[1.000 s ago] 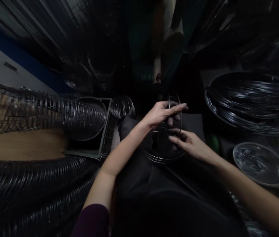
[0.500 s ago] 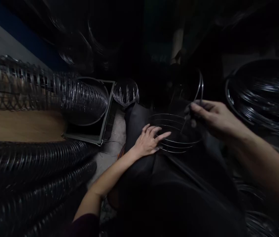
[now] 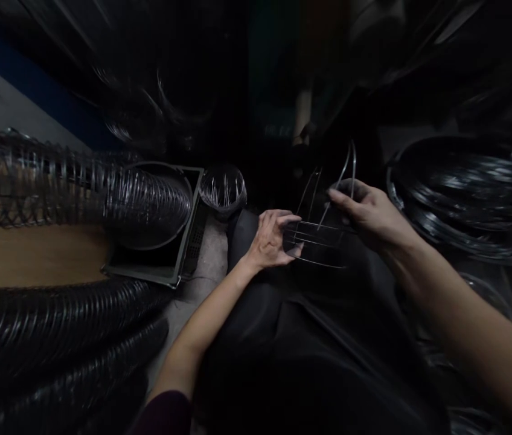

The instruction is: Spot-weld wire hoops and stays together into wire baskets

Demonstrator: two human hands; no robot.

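My left hand (image 3: pixel 274 238) has its fingers and thumb curled around the near-left side of several thin metal wire hoops (image 3: pixel 322 243) over my lap. With thumb and fingers pinched, my right hand (image 3: pixel 371 211) grips a bent metal wire (image 3: pixel 350 163) whose shiny curve rises above the knuckles. Some thin wires (image 3: pixel 313 187) stand up between the two hands. In the dark I cannot tell how the wires join, and the far side of the hoops is hidden.
Beyond my left knee are a round wire bundle (image 3: pixel 223 187) and a grey crate (image 3: pixel 175 266). Long rows of wire rings (image 3: pixel 48 326) lie at the left beside a wooden board (image 3: pixel 34 254). At the right sits a large heap of coiled wire (image 3: pixel 464 199).
My left hand has gone from spread fingers to curled around the hoops, which are turned more edge-on. My right hand is closer to the left, still pinching wire. The view has shifted slightly.
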